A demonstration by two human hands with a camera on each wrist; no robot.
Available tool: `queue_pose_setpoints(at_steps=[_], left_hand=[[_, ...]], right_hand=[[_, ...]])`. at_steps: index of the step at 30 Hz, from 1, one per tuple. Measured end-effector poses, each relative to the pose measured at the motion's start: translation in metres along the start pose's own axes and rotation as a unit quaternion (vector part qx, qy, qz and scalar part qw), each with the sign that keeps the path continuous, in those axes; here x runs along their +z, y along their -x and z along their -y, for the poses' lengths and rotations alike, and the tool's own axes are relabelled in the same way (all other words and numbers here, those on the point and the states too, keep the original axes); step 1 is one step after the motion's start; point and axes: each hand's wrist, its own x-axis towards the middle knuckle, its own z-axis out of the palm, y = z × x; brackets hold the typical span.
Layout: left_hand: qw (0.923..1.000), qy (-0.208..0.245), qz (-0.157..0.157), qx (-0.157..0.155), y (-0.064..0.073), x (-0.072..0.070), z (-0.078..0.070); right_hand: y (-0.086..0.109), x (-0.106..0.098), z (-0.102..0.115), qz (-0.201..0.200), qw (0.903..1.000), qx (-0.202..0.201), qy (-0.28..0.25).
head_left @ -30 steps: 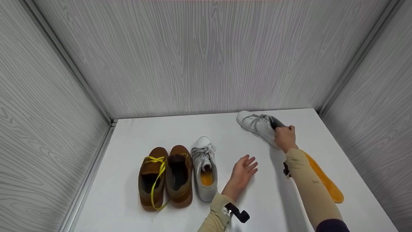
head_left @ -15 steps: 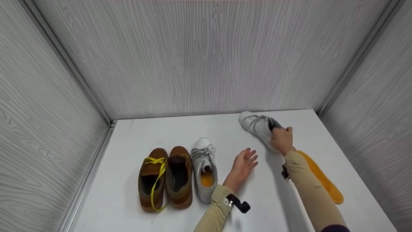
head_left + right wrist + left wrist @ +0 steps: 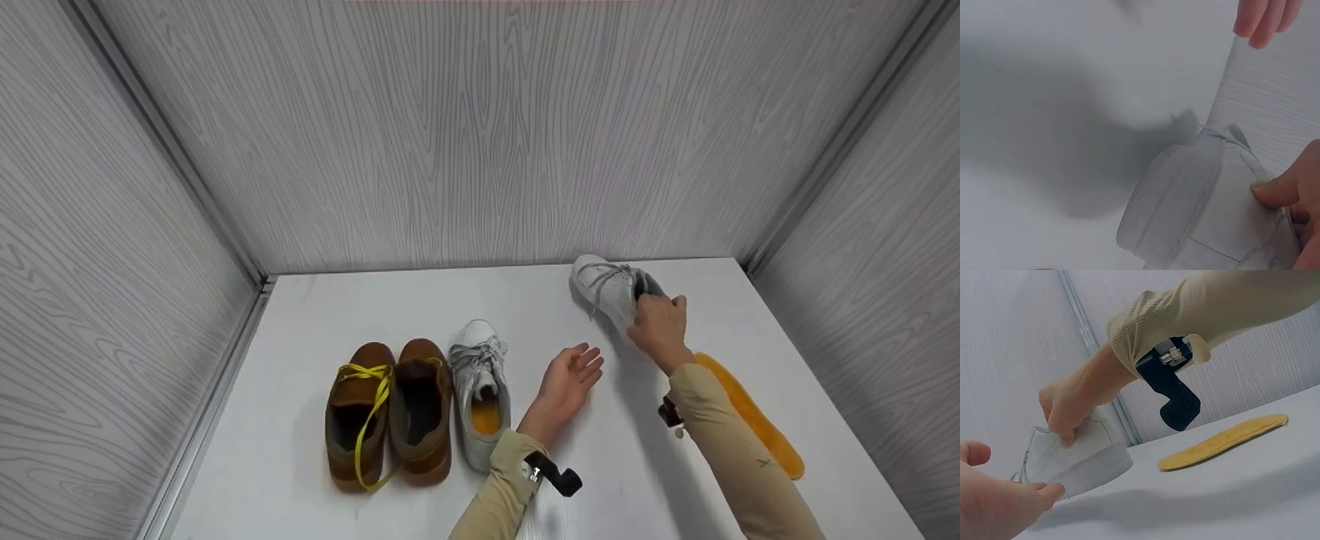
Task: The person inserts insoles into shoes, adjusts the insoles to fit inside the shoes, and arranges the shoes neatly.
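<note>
My right hand (image 3: 658, 326) grips a white sneaker (image 3: 606, 289) by the side of its collar, thumb on the outer wall and fingers inside the opening. The sneaker's toe points toward the back wall, and its heel is lifted over the table in the left wrist view. My left hand (image 3: 566, 382) is palm up with relaxed fingers, holding nothing, just left of that sneaker. In the left wrist view, the left fingertips overlap the sneaker's sole (image 3: 1095, 469). A yellow-orange insole (image 3: 750, 412) lies flat on the table, beside my right forearm.
A second white sneaker (image 3: 480, 390) with a yellow-orange insole inside stands left of my left hand. Beside it stand two brown shoes (image 3: 424, 409), the leftmost with a loose yellow lace (image 3: 365, 424). Grey wood-grain walls (image 3: 480, 135) enclose the white table (image 3: 300, 315) at the back and sides.
The gripped sneaker has shifted slightly right and turned so its toe points more toward the back wall. My left hand has risen slightly, then stayed nearly still.
</note>
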Motion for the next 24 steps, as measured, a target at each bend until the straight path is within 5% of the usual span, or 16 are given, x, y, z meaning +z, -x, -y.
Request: queue_pose_setpoints(at_steps=[6, 14, 24], left_hand=[[0.9999, 0.009, 0.012, 0.000, 0.005, 0.012, -0.005], [0.9996, 0.010, 0.023, 0.012, 0.022, 0.027, -0.013], [0.9976, 0.020, 0.067, 0.002, 0.060, 0.036, -0.025]], right_hand=[[0.010, -0.016, 0.020, -0.014, 0.9999, -0.008, 0.004], [0.032, -0.035, 0.055, -0.095, 0.9942, -0.042, -0.029], [0.068, -0.049, 0.086, -0.141, 0.9878, -0.040, -0.054]])
